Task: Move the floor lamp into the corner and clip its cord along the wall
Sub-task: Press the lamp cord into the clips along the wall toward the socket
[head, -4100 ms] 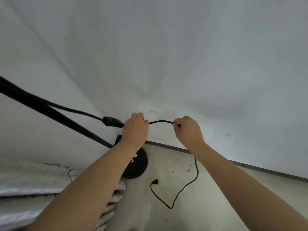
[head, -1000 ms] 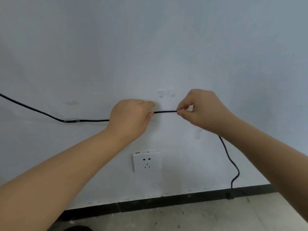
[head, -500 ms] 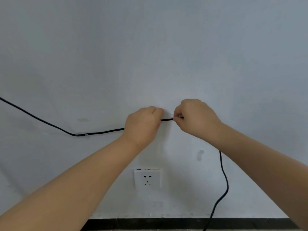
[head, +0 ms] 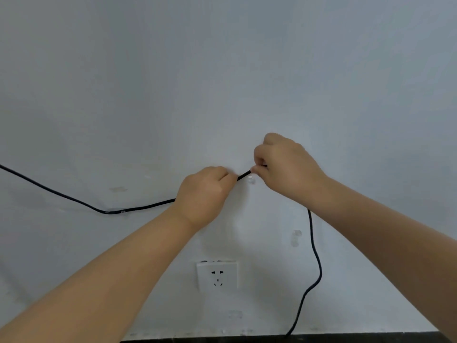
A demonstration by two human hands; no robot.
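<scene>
The lamp's thin black cord (head: 57,194) runs along the white wall from the left edge, dips into a small clear clip (head: 121,211), then rises to my hands. My left hand (head: 206,191) is closed around the cord. My right hand (head: 284,167) pinches the cord a little farther right, pressing it against the wall just above a second clear clip (head: 251,179). Below my right wrist the cord (head: 315,256) hangs loose down to the baseboard. The lamp itself is out of view.
A white wall socket (head: 217,276) sits below my hands. Another clear clip (head: 296,237) is stuck to the wall at its upper right, beside the hanging cord. A dark baseboard (head: 222,339) runs along the bottom edge.
Both hands have carried the cord up and to the right along the wall to the second clip. The view has tilted up, so the socket sits lower in frame.
</scene>
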